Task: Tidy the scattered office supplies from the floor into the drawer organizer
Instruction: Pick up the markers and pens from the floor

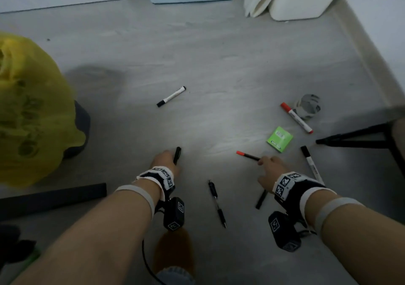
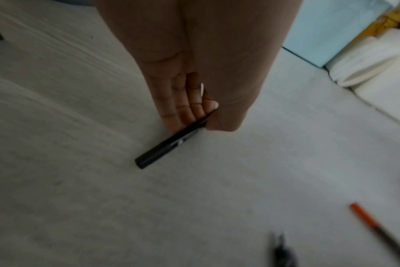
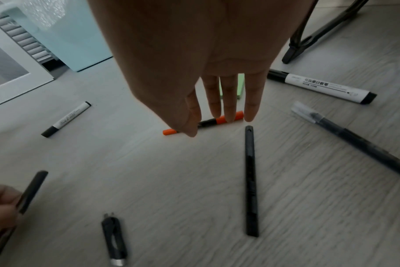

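Observation:
My left hand pinches a black pen between thumb and fingers, its far end low over the grey floor; the left wrist view shows the pen angled down from the fingertips. My right hand reaches over an orange-capped black pen lying on the floor. In the right wrist view its straight fingers and thumb touch that pen. No drawer organizer is in view.
Scattered on the floor: a black-capped white marker, a red marker, a tape roll, a green box, another white marker, a black click pen, a black pen. Yellow bag left, black stand leg right.

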{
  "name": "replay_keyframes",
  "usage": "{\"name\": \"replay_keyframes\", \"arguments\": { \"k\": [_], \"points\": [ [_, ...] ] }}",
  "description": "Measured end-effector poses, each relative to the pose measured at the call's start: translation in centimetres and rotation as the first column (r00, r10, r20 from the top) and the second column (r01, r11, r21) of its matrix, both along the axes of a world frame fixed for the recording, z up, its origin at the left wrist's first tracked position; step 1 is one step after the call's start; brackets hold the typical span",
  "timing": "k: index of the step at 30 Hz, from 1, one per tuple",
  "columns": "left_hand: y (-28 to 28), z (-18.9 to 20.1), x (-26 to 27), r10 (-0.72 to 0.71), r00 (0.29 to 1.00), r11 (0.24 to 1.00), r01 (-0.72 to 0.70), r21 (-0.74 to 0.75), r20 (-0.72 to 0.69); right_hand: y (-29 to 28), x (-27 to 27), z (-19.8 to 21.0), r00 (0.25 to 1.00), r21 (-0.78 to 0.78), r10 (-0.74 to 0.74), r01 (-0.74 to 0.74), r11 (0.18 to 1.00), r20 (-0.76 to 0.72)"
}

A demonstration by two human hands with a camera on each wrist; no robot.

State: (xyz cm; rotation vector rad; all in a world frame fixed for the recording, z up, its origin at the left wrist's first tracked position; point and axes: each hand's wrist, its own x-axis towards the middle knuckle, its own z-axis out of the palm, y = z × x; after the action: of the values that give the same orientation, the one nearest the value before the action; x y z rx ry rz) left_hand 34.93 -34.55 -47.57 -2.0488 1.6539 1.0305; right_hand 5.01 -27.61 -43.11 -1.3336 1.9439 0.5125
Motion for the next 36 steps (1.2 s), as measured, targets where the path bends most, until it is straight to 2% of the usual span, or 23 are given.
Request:
{"name": "replay_keyframes", "arguments": {
  "k": [3,8,12,16,19,21,22,25,28,32,36],
  "points": [
    [-2.0,1.4,-0.3,0.065,0.993,0.997,-0.068,-0.031,-0.095,-0.9,0.9,1.1,1.0,0.021,-0.007,0.007,1.0,0.001],
    [-6.3,2.0,-1.2,0.119,0.985,0.98,-0.136,-0.145,-0.122,-1.7,1.8,0.5,1.0,0.042,-0.017,0.017,0.999,0.009],
    [-10.3,0.0,-2.3,0.05,0.993,0.961,-0.077,-0.264,-0.11,-2.7,1.1,-2.5,1.0,-0.017,-0.023,0.023,1.0,-0.01],
    [-13.9,-1.4,-2.5,-0.031,0.996,0.925,-0.001,-0.379,-0.078,-3.8,0.4,-4.6,0.989,-0.073,0.084,-0.093,0.993,-0.12],
    [-16.2,-1.9,-2.6,-0.051,0.994,0.921,0.011,-0.389,-0.092,-4.4,0.3,-5.1,0.976,-0.081,0.141,-0.156,0.984,-0.164],
    [-17.5,-2.1,-2.9,-0.129,0.99,0.93,0.104,-0.353,-0.048,-5.1,0.5,-5.0,0.976,-0.1,0.155,-0.171,0.98,-0.153],
    [-18.0,-2.2,-3.2,-0.175,0.984,0.928,0.156,-0.339,-0.024,-5.5,0.4,-4.9,0.985,-0.119,0.123,-0.138,0.983,-0.121],
    [-18.4,-2.4,-4.2,-0.231,0.97,0.907,0.241,-0.345,0.07,-7.0,-0.9,-4.1,0.996,-0.202,-0.093,0.092,0.975,0.006],
    [-17.8,-3.0,-5.3,-0.187,0.98,0.884,0.195,-0.426,0.06,-9.0,-3.6,-3.5,0.974,-0.275,-0.228,0.22,0.936,0.004],
    [-17.3,-3.6,-7.7,-0.094,0.994,0.888,0.06,-0.456,-0.051,-11.1,-8.1,-3.8,0.953,-0.254,-0.272,0.231,0.939,-0.137],
    [-15.4,-3.8,-11.8,-0.225,0.972,0.916,0.187,-0.355,-0.069,-12.1,-11.8,-5.5,0.94,-0.266,-0.261,0.2,0.943,-0.221]
  ]
}}
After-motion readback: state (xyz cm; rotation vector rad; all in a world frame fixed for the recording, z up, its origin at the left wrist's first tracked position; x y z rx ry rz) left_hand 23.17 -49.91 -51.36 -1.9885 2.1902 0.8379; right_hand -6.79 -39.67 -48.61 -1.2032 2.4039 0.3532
